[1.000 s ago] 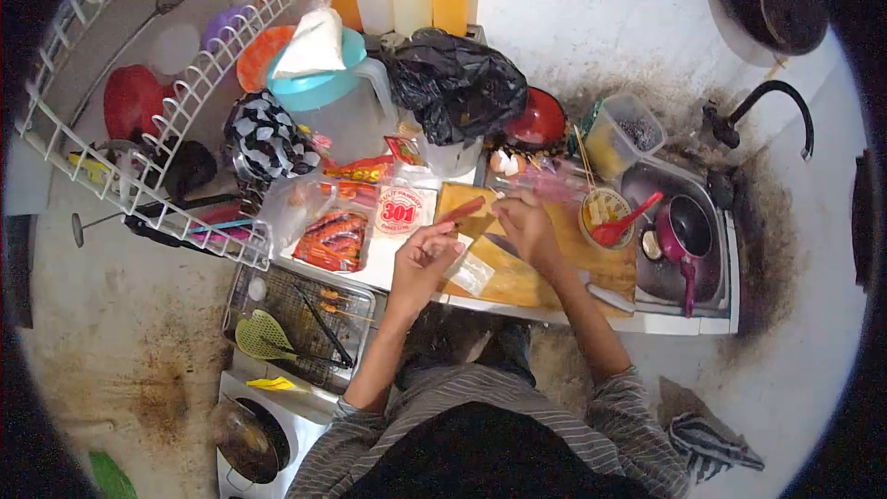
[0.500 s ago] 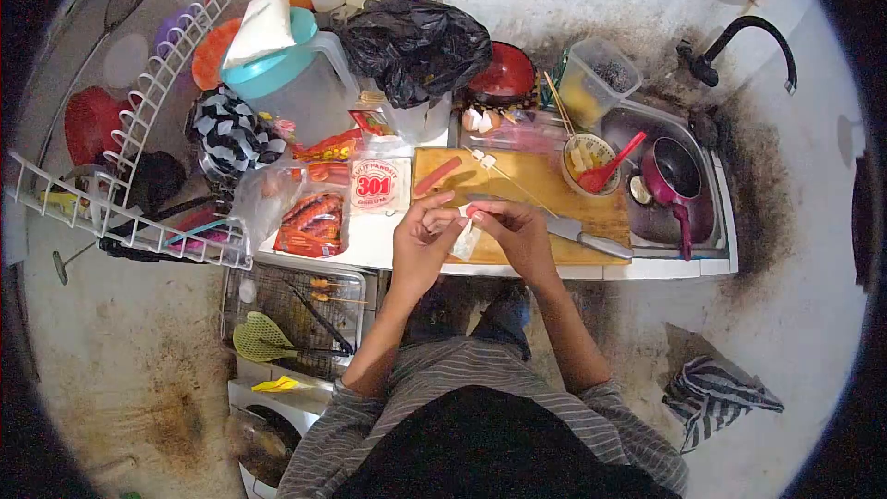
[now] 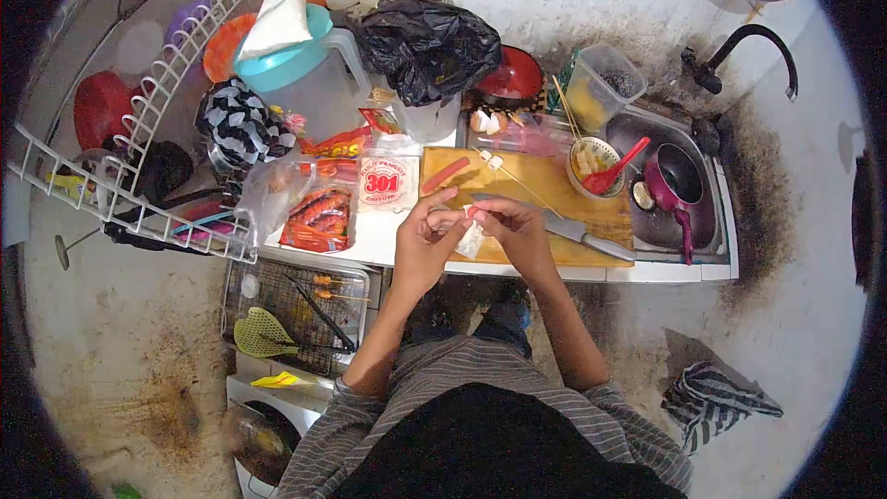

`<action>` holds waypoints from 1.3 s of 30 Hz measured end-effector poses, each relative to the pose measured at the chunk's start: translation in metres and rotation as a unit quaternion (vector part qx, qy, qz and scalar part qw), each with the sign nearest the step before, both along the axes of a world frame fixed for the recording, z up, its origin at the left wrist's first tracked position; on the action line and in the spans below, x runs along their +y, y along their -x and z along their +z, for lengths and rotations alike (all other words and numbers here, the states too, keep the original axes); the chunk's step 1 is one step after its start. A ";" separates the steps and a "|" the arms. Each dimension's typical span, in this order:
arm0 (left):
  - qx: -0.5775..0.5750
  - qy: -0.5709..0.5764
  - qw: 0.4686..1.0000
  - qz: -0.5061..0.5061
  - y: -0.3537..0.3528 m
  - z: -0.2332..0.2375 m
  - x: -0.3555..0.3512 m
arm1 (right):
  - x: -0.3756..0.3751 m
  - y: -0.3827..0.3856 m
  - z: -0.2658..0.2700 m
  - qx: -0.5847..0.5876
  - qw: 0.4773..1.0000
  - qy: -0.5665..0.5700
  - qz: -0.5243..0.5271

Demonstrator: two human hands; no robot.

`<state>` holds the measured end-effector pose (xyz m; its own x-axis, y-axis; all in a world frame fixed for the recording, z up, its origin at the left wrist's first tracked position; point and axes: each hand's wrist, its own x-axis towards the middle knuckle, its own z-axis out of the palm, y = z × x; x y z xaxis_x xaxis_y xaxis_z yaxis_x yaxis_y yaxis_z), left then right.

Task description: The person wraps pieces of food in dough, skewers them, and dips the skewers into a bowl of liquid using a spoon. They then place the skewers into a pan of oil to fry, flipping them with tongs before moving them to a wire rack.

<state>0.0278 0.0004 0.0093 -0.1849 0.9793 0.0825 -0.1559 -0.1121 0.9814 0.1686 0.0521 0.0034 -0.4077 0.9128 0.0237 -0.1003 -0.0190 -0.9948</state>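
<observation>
Both hands meet over the near edge of the wooden cutting board (image 3: pixel 591 212). My left hand (image 3: pixel 423 245) pinches one side of a small red and whitish piece (image 3: pixel 472 218), which looks like sausage with a wrapper. My right hand (image 3: pixel 522 236) pinches the other side. A pale flap (image 3: pixel 470 242) hangs below the fingertips. Behind the hands, a sausage (image 3: pixel 445 175) and a skewer with white pieces (image 3: pixel 494 163) lie on the board. Right of my right hand rests a knife (image 3: pixel 591 238), its blade partly hidden by the hand.
A round-printed white packet (image 3: pixel 386 185) and a sausage pack (image 3: pixel 317 219) lie left of the board. To the right are a bowl (image 3: pixel 582 182) with a red spoon and a sink (image 3: pixel 711 212) holding a pan (image 3: pixel 673 176). A dish rack (image 3: pixel 148 120) stands far left.
The whole counter sits slightly differently in view, shifted a little to the right on the left side. Both hands keep their pinch on the small piece, with only slight finger movement.
</observation>
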 end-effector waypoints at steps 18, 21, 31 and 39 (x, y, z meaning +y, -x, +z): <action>-0.135 0.141 0.980 -0.048 0.011 0.013 -0.005 | -0.011 0.003 -0.002 0.001 0.995 -0.095 0.013; -0.092 0.133 0.985 -0.061 0.013 0.006 -0.006 | -0.012 -0.003 0.009 -0.030 0.993 -0.111 0.036; -0.106 0.096 0.987 -0.068 0.010 0.004 -0.006 | -0.007 -0.017 0.013 -0.002 0.994 0.056 0.097; -0.073 0.066 0.991 -0.093 0.014 -0.011 -0.005 | -0.015 -0.018 0.006 -0.008 0.993 0.065 0.102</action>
